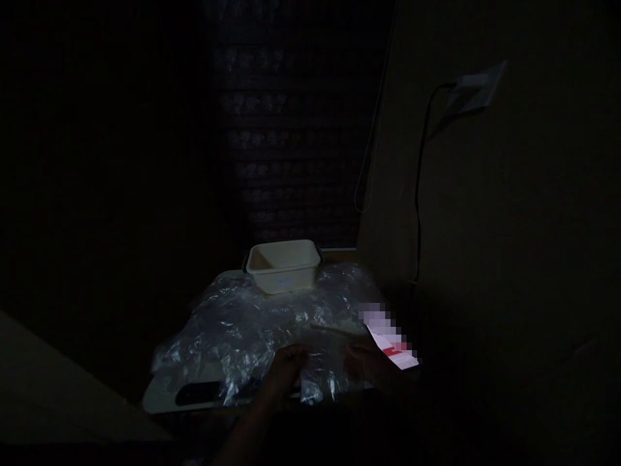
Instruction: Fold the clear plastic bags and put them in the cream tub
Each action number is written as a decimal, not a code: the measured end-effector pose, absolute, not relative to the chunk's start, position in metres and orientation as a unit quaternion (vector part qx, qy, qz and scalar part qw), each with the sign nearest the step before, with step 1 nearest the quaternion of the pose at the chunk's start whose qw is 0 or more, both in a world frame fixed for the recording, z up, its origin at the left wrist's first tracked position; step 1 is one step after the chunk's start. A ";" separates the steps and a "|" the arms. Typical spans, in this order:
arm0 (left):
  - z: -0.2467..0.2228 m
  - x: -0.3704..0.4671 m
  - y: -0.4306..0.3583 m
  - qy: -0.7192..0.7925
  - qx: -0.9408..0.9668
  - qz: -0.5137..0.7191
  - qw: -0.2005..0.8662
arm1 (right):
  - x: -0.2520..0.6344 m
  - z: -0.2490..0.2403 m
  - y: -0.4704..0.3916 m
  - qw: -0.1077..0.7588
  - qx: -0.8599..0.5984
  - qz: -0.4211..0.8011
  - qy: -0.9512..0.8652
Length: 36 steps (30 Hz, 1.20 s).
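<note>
Dim light covers the scene. My left hand [287, 366] is closed on the left edge of a clear plastic bag [323, 369] near the front of a small white table [165, 393]. At the bag's right side is my right hand [363, 359], dark and with its fingers bent around the edge. More crinkled clear plastic [233, 323] spreads over the tabletop. Behind the hands, a cream rectangular tub [286, 280] stands on the plastic, and its visible inside holds nothing.
Right of my right hand lies a bright, partly pixelated sheet or screen [400, 356] with a red mark. A black cord [418, 194] hangs from a wall outlet [470, 90]. Dark blinds [291, 136] are behind the table, with a thin looped cord [356, 194] beside them.
</note>
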<state>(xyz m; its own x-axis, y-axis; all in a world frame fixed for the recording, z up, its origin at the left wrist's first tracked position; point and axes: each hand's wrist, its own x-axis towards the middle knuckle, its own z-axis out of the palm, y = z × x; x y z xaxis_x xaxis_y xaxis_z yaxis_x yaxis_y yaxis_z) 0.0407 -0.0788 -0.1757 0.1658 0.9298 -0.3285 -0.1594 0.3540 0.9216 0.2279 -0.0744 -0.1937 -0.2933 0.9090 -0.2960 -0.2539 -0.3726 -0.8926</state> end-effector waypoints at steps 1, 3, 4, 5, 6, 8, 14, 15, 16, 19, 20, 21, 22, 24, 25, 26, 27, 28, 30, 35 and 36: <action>-0.176 0.040 -0.079 0.492 0.391 0.413 0.659 | 0.229 -0.194 -0.075 0.409 -0.425 0.710 -0.385; -0.177 0.039 -0.078 0.485 0.395 0.408 0.665 | 0.232 -0.197 -0.075 0.413 -0.409 0.713 -0.392; -0.177 0.038 -0.078 0.486 0.396 0.402 0.667 | 0.233 -0.199 -0.074 0.418 -0.401 0.714 -0.393; -0.177 0.037 -0.077 0.489 0.398 0.397 0.666 | 0.235 -0.201 -0.074 0.423 -0.393 0.716 -0.393; -0.177 0.036 -0.077 0.493 0.400 0.394 0.665 | 0.237 -0.204 -0.073 0.428 -0.387 0.717 -0.391; -0.177 0.035 -0.077 0.498 0.404 0.384 0.664 | 0.240 -0.208 -0.071 0.436 -0.385 0.719 -0.380; -0.173 0.034 -0.079 0.477 0.423 0.382 0.669 | 0.242 -0.209 -0.069 0.442 -0.398 0.718 -0.362; -0.173 0.034 -0.079 0.477 0.425 0.383 0.667 | 0.242 -0.208 -0.069 0.446 -0.408 0.708 -0.365; -0.173 0.033 -0.079 0.481 0.428 0.385 0.661 | 0.241 -0.207 -0.069 0.449 -0.419 0.696 -0.372; -0.176 0.033 -0.077 0.497 0.449 0.397 0.628 | 0.242 -0.208 -0.068 0.458 -0.450 0.658 -0.394; -0.178 0.033 -0.076 0.500 0.459 0.400 0.616 | 0.243 -0.209 -0.067 0.457 -0.457 0.648 -0.403; -0.179 0.034 -0.075 0.503 0.471 0.400 0.604 | 0.244 -0.210 -0.067 0.456 -0.464 0.639 -0.411; -0.181 0.034 -0.074 0.506 0.483 0.399 0.592 | 0.245 -0.211 -0.066 0.455 -0.470 0.629 -0.421; -0.185 0.036 -0.072 0.519 0.509 0.395 0.562 | 0.247 -0.214 -0.063 0.455 -0.481 0.604 -0.443; -0.188 0.037 -0.071 0.530 0.522 0.393 0.541 | 0.248 -0.216 -0.062 0.456 -0.486 0.594 -0.451; -0.189 0.038 -0.070 0.541 0.536 0.390 0.517 | 0.249 -0.218 -0.061 0.458 -0.490 0.582 -0.459; -0.191 0.039 -0.069 0.550 0.553 0.388 0.491 | 0.250 -0.219 -0.060 0.459 -0.495 0.571 -0.468; -0.193 0.040 -0.067 0.556 0.572 0.386 0.463 | 0.250 -0.220 -0.059 0.460 -0.500 0.559 -0.475; -0.197 0.041 -0.065 0.567 0.616 0.375 0.398 | 0.251 -0.220 -0.058 0.464 -0.502 0.538 -0.493; -0.203 0.045 -0.065 0.549 0.745 0.315 0.210 | 0.247 -0.211 -0.057 0.491 -0.532 0.390 -0.569; -0.203 0.046 -0.066 0.534 0.772 0.296 0.175 | 0.245 -0.210 -0.058 0.488 -0.555 0.333 -0.586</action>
<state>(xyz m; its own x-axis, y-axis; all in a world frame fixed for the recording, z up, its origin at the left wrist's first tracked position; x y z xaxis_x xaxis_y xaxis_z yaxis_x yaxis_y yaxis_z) 0.0463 -0.0658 -0.2032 0.2543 0.9290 0.2690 0.7217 -0.3674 0.5867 0.2447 -0.0579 -0.2097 0.0915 0.9750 0.2025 0.3252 0.1630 -0.9315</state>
